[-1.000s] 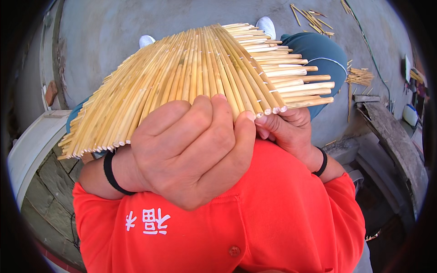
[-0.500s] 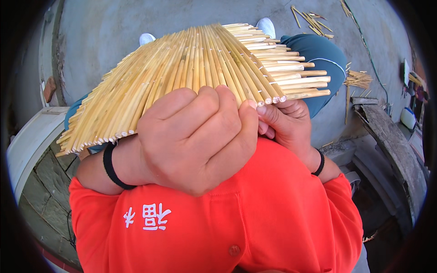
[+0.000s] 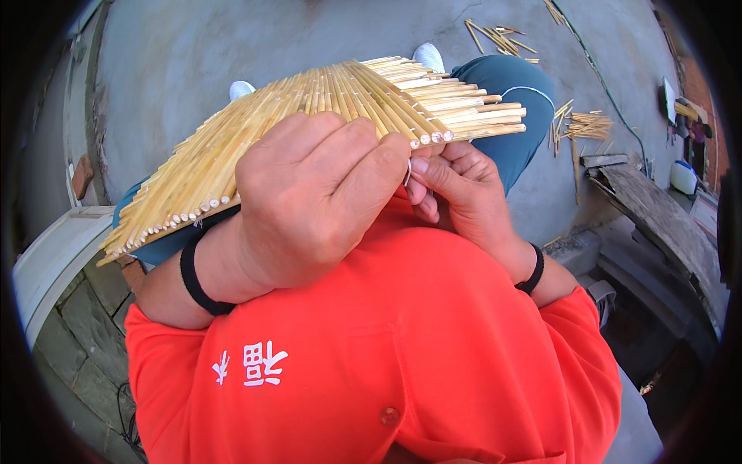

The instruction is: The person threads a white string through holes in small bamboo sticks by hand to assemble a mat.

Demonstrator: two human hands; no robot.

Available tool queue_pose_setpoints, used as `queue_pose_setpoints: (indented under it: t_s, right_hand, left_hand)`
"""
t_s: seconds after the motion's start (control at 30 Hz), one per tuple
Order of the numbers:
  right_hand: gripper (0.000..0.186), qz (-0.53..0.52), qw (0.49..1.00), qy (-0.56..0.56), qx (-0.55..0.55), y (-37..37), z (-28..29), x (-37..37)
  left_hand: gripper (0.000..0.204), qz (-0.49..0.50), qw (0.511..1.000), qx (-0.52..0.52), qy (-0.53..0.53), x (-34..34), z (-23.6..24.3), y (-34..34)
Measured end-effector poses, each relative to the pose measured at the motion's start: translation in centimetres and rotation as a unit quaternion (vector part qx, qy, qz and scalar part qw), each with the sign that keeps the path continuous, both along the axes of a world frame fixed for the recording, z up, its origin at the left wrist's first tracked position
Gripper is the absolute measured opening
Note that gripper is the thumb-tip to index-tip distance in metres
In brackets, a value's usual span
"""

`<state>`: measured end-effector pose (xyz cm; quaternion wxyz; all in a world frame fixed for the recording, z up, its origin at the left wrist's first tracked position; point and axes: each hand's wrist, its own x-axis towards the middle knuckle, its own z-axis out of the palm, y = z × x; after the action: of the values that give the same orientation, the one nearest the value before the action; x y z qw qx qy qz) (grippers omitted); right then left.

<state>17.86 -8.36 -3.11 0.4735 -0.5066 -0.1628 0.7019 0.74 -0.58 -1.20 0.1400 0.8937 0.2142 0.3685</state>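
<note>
Bamboo-coloured stick mat (image 3: pixel 309 131) fans toward 12 o'clock above the lap; left hand (image 3: pixel 309 201) clamps it, right hand (image 3: pixel 464 193) pinches its edge (thread seemingly) — best kept taut, sticks aligned.

Head camera, looking steeply down at close range

A single fisheye view from the person's head faces down past the red shirt (image 3: pixel 371 348) to the concrete ground (image 3: pixel 232 46); the hands fill the centre, very near the lens, edges bending outward.
</note>
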Motion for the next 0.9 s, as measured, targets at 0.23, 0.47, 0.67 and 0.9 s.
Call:
queue_pose_setpoints:
  t_s: [0.23,0.47,0.67,0.9]
  right_hand:
    - [0.010,-0.038,0.991,0.128,-0.010,0.6,-0.3,-0.5]
    - [0.011,0.006,0.999,0.011,0.048,0.7,0.2,-0.4]
    - [0.008,-0.034,0.924,-0.299,0.236,1.7,-0.7,-1.5]
    - [0.008,-0.116,0.871,-0.384,0.284,3.6,-1.1,-1.9]
  left_hand:
    - [0.028,-0.015,1.000,-0.013,0.024,-0.2,0.2,-0.2]
    - [0.024,-0.007,1.000,0.006,0.030,-0.3,0.3,1.3]
    - [0.020,0.003,0.999,0.012,0.032,0.9,0.9,3.4]
    - [0.021,0.008,0.999,-0.024,0.023,1.9,0.7,5.3]
